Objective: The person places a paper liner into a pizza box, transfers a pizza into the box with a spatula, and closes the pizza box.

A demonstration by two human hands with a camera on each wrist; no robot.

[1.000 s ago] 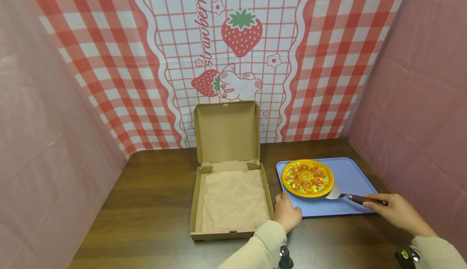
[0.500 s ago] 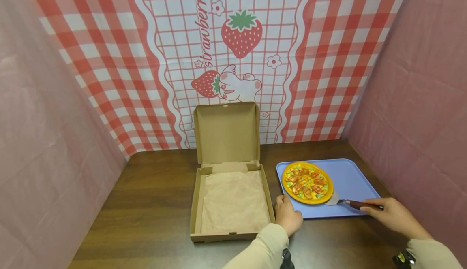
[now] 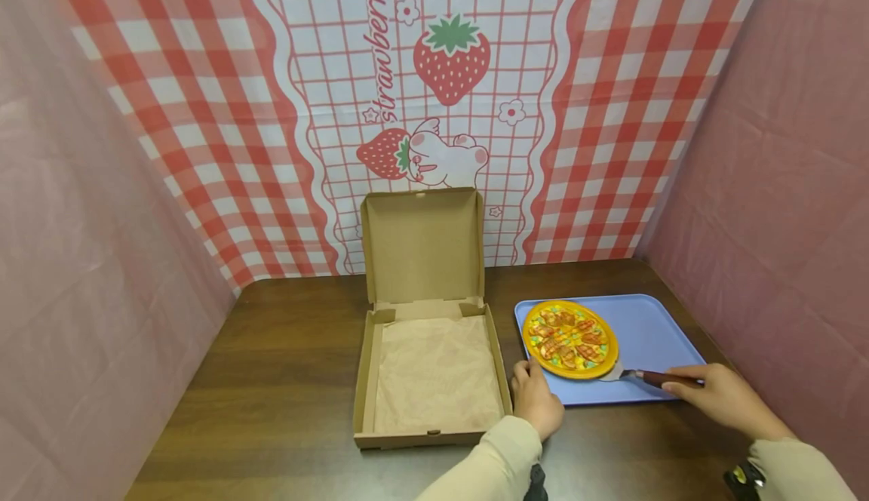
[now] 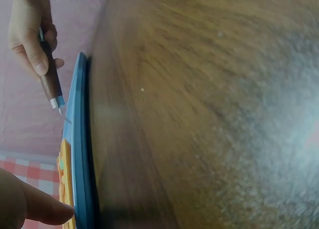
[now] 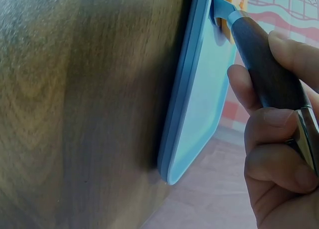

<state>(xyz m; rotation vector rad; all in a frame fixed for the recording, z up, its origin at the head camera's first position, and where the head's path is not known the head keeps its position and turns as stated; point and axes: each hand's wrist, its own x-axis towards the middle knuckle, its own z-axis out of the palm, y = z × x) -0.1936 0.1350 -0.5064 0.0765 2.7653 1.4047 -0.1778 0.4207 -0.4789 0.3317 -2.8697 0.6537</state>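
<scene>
A red-and-white checked cloth (image 3: 448, 124) with strawberry prints rises at 12 o'clock in the head view, and pink fabric (image 3: 767, 184) hangs at 3 and 9 o'clock. Below lies the dark wooden table (image 3: 292, 365). A cardboard box (image 3: 428, 248) stands at 6 o'clock, lid raised toward 12, with brown paper (image 3: 437, 373) lining its base. At 4 o'clock rests a blue tray (image 3: 655, 335). The round pizza (image 3: 569, 339), orange-rimmed, is on that tray, toward its 9 o'clock side.

The right hand (image 3: 725, 399) sits at the tray's 4 o'clock, with fingers and thumb wrapped round the brown handle of a spatula (image 3: 641, 376). The left hand (image 3: 538, 403) is at the tray's 8 o'clock corner, between box and pizza; whether its fingers grip the edge, I cannot tell. Smallest is the spatula's metal blade (image 3: 614, 373), partly hidden by the pizza's rim at 4 o'clock.
</scene>
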